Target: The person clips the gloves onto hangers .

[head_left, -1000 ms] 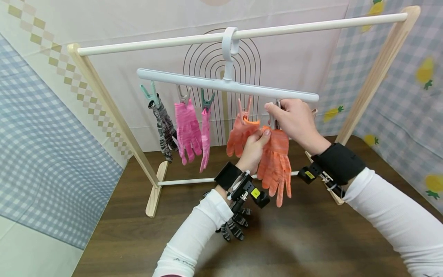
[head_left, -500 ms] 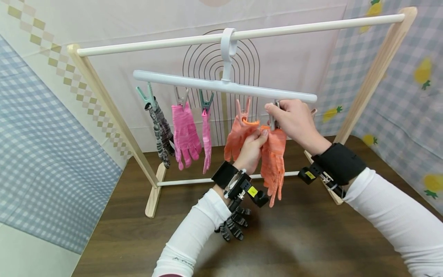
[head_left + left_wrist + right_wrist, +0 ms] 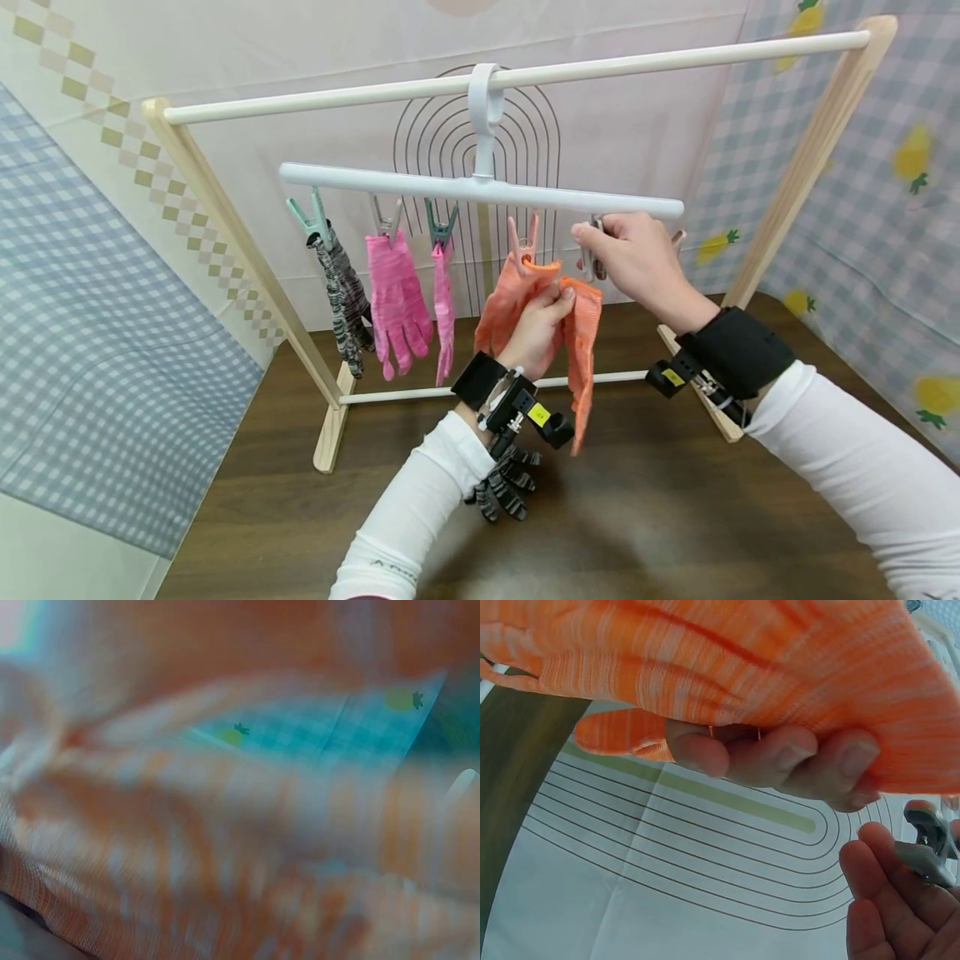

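My left hand [image 3: 538, 332] pinches an orange knit glove [image 3: 582, 346] by its cuff. The glove hangs down from the thumb and fingers. In the right wrist view the left fingertips curl against the glove's underside. My right hand [image 3: 639, 260] squeezes a grey clothespin [image 3: 926, 859] under the right half of the white hanger [image 3: 397, 182]. The orange cuff is apart from this clothespin. Left of it, another orange glove [image 3: 504, 310] hangs from a pink clothespin [image 3: 522, 242], partly behind my left hand. The left wrist view is mostly blurred orange fabric.
Pink gloves [image 3: 397, 304] and a black-and-grey glove [image 3: 341, 292] hang from clothespins on the hanger's left half. A wooden rack [image 3: 232, 225] with a white rod [image 3: 675, 68] carries the hanger. Beneath my left forearm a striped dark glove [image 3: 504, 493] lies on the brown table [image 3: 675, 517].
The orange glove has come away from the grey clothespin and moved left and slightly down with my left hand, turning edge-on. The hanger has swung slightly left; the right hand stays nearly still.
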`<state>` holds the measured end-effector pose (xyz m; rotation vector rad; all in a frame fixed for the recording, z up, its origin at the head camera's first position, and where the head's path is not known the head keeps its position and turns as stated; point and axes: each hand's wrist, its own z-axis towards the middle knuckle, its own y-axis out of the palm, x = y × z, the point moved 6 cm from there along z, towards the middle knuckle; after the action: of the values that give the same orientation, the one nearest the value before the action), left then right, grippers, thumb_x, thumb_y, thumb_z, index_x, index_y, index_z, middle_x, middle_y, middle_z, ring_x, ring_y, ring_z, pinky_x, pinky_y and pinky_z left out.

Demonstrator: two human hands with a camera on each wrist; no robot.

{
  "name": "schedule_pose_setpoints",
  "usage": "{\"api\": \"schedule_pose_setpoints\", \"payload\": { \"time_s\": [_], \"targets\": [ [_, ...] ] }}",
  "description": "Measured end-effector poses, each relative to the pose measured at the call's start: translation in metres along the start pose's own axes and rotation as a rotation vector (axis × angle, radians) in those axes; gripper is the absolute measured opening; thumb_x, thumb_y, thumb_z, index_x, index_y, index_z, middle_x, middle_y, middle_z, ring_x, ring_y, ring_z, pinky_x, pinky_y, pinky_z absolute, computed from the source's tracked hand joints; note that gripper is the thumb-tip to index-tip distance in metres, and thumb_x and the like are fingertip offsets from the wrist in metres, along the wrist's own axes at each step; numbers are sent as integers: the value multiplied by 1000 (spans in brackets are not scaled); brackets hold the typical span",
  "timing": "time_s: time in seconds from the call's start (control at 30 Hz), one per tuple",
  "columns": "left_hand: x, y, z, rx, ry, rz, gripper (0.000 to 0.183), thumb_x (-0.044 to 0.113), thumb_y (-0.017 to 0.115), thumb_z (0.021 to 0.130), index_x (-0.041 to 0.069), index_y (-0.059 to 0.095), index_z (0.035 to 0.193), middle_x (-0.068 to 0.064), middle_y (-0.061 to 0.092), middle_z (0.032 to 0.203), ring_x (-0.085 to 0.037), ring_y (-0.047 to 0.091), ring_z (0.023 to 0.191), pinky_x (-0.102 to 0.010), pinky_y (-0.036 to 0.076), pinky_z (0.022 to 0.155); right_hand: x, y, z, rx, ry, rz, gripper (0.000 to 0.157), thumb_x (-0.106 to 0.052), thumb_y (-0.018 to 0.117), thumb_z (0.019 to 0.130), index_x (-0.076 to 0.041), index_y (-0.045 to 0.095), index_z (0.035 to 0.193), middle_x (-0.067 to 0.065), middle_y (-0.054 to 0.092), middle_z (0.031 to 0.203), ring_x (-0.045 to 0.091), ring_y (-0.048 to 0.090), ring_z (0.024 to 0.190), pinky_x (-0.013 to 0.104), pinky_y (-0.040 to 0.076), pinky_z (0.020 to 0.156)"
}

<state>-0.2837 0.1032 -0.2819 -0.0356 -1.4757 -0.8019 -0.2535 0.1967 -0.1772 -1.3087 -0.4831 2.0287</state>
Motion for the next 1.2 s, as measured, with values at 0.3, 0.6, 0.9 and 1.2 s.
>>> {"api": "schedule_pose_setpoints", "payload": {
  "time_s": [0.3, 0.6, 0.9, 1.2],
  "targets": [
    [2, 3, -1, -6, -5, 15, 28, 5, 37, 94, 1, 43, 120, 5, 54, 92, -5, 53, 83, -19, 45, 75, -1, 2, 1, 12, 22, 30, 46, -41, 49, 88, -10, 38, 55, -2, 32, 46, 19, 34, 48, 51, 15, 90],
    [2, 6, 1, 7, -10, 3, 11, 8, 38, 94, 11, 48, 94, 5, 53, 79, -4, 52, 71, -19, 43, 65, -1, 3, 0, 9, 14, -13, 46, -41, 45, 90, -9, 36, 58, 1, 32, 50, 20, 33, 48, 44, 28, 80],
    [1, 4, 3, 86, -34, 43, 14, 11, 43, 93, 5, 54, 98, 6, 55, 76, -3, 52, 69, -18, 42, 63, 0, 5, 1, 0, 22, -46, 45, -40, 43, 90, -9, 34, 58, 2, 30, 51, 18, 30, 47, 29, 22, 51],
    [7, 6, 2, 43, 22, -82, 24, 6, 41, 93, 15, 47, 71, 7, 55, 75, -3, 53, 70, -19, 43, 64, 2, 4, 0, -19, 23, -20, 46, -41, 43, 91, -9, 34, 59, 1, 30, 51, 20, 31, 47, 30, 22, 55]
  ]
}}
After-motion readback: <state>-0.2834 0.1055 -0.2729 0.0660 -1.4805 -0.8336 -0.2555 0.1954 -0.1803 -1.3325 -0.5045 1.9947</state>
